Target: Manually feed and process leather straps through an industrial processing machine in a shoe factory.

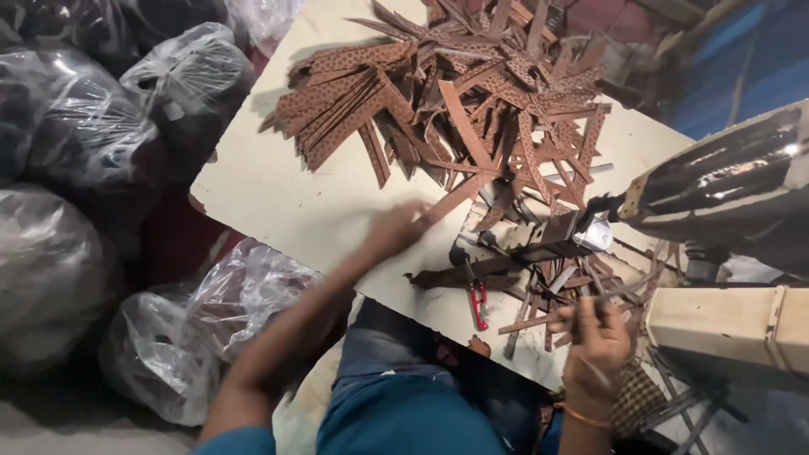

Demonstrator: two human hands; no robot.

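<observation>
Cream-coloured board (278, 198), scuffed and chipped at its near-left corner, serves as the tabletop and runs diagonally from lower right to upper left. A large heap of brown perforated leather strips (455, 93) covers its far half, fanned out in loose bundles, with more single strips scattered toward the near edge. The left hand (394, 229) reaches across the bare part of the board to the near edge of this heap; it is motion-blurred, the fingers look loosely curled on the end of one long brown strip (451, 198), though I cannot tell whether they really grip it. The right hand (594, 341), with an orange band at the wrist, is near the table's right edge, fingers closed around a few thin brown strips (619, 291) that stick up and out to the right. Between the hands lies a small red-handled thread snip (479, 303) on the board, just beside a dark flat leather piece (459, 274). A black and cream sewing machine (725, 181) rises at the right, its pale base (729, 324) below it. Clear plastic bags stuffed with dark material (93, 135) pile up on the floor along the left, one more (211, 320) close to the person's blue-trousered knee (404, 404).
</observation>
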